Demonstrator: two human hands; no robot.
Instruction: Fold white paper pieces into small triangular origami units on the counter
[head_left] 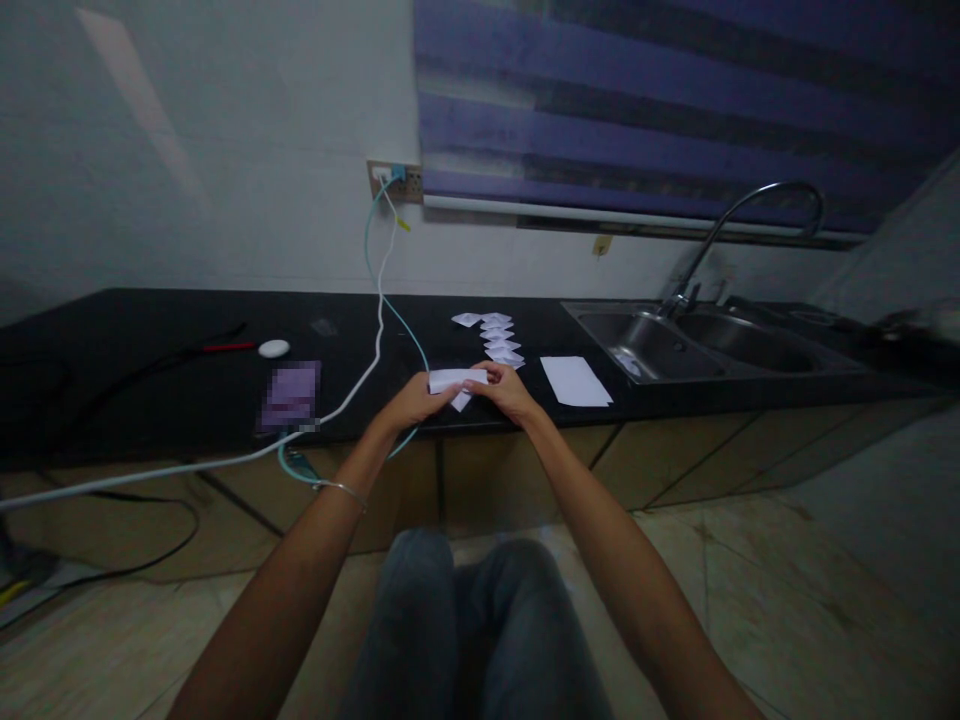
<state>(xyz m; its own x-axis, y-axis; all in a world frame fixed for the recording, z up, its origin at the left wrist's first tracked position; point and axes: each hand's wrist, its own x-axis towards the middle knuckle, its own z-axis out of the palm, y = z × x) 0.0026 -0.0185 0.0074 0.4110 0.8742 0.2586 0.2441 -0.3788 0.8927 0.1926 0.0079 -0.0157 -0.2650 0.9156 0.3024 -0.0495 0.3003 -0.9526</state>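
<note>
Near the counter's front edge, a partly folded sheet of white paper (457, 378) is held between both hands. My left hand (414, 402) grips its left end, thumb on top. On the right end, my right hand (508, 390) pinches the paper between thumb and fingers. A pointed white flap shows below the fold; the paper's underside is hidden. Just beyond my hands lies a row of several folded white paper pieces (498, 335). To the right, a stack of flat white paper (576, 381) rests on the black counter (172, 320).
A double steel sink (645, 345) with a tall curved faucet (709, 240) is at the right. At left lie a pixelated purple item (291, 393), a white oval object (274, 348) and a red stick-like item (229, 347). A white cable (352, 388) crosses the counter from the wall socket (409, 183).
</note>
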